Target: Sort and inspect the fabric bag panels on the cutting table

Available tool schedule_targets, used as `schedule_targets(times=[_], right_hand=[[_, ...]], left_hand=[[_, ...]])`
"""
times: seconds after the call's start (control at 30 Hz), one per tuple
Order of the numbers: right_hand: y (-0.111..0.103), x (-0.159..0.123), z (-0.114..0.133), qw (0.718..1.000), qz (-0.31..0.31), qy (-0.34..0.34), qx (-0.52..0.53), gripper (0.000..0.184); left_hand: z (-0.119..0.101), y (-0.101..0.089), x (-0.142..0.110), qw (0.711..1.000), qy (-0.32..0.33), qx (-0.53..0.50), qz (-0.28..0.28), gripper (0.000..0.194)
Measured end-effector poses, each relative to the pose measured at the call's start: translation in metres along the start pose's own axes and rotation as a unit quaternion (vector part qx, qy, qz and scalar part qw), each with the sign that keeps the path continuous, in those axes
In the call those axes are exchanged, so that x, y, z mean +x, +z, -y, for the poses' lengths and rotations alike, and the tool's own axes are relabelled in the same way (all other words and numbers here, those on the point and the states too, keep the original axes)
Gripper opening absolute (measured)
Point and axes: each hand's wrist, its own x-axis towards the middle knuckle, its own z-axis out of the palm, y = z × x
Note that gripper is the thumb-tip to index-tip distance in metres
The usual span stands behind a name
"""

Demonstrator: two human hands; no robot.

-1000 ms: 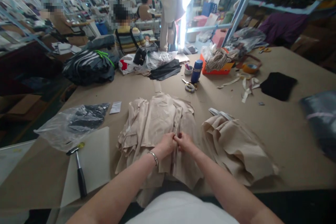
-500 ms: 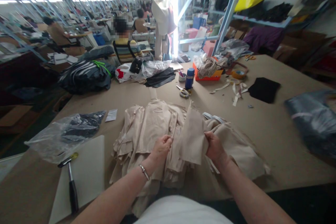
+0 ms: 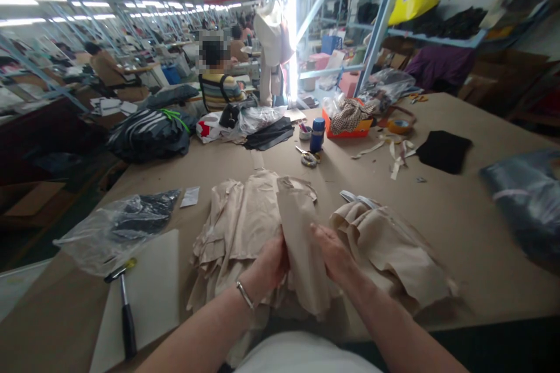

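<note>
- Head camera looks forward and down, from behind and above the left hand (image 3: 272, 259) and right hand (image 3: 336, 253).
- It sits near (forearms (image 3: 205, 326) show), facing the table (image 3: 437, 207) beyond them.

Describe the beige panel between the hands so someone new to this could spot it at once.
On the wide brown table, find the layered beige stack and, to its right, a looser beige pile. At the stack's right side, between the left hand and the right hand, is the beige panel. Unlike the rumpled stack and pile, it shows a long, fairly smooth face flanked by both hands.
</note>
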Motion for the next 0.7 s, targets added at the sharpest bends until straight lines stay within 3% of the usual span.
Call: schedule_targets(times=[0.1, 0.17, 0.27, 0.3, 0.33, 0.37, 0.47, 0.53, 0.57, 0.6, 0.7], right_hand=[[-0.002, 0.006, -0.002, 0.974, 0.040, -0.124, -0.183, 0.022], [-0.001, 0.007, -0.005, 0.919, 0.080, -0.191, -0.334, 0.028], [0.007, 0.009, -0.009, 0.809, 0.194, -0.247, -0.497, 0.028], [0.010, 0.010, -0.010, 0.787, 0.225, -0.255, -0.514, 0.026], [0.011, 0.013, -0.011, 0.783, 0.241, -0.256, -0.512, 0.023], [0.011, 0.017, -0.012, 0.799, 0.239, -0.250, -0.492, 0.024], [0.002, 0.032, -0.011, 0.889, 0.177, -0.220, -0.361, 0.033], [-0.007, 0.040, -0.008, 0.919, 0.158, -0.218, -0.289, 0.035], [-0.011, 0.043, -0.005, 0.922, 0.160, -0.220, -0.275, 0.035], [-0.013, 0.044, -0.003, 0.921, 0.162, -0.225, -0.274, 0.035], [-0.009, 0.041, 0.011, 0.891, 0.188, -0.255, -0.324, 0.039]], left_hand=[[-0.010, -0.027, -0.003, 0.970, 0.123, 0.058, -0.200, 0.045], [-0.021, -0.035, -0.017, 0.923, 0.258, 0.110, -0.264, 0.037], [-0.040, -0.022, -0.050, 0.850, 0.440, 0.221, -0.186, 0.022], [-0.047, -0.014, -0.060, 0.826, 0.477, 0.259, -0.150, 0.017], [-0.053, -0.006, -0.067, 0.804, 0.505, 0.290, -0.122, 0.013], [-0.058, 0.000, -0.072, 0.788, 0.518, 0.314, -0.104, 0.012], [-0.068, 0.004, -0.071, 0.800, 0.487, 0.331, -0.117, 0.012], [-0.068, -0.002, -0.067, 0.806, 0.455, 0.357, -0.127, 0.012], [-0.067, -0.005, -0.066, 0.792, 0.456, 0.386, -0.124, 0.012], [-0.066, -0.006, -0.065, 0.761, 0.473, 0.428, -0.118, 0.012], [-0.064, -0.004, -0.067, 0.618, 0.498, 0.599, -0.108, 0.024]])
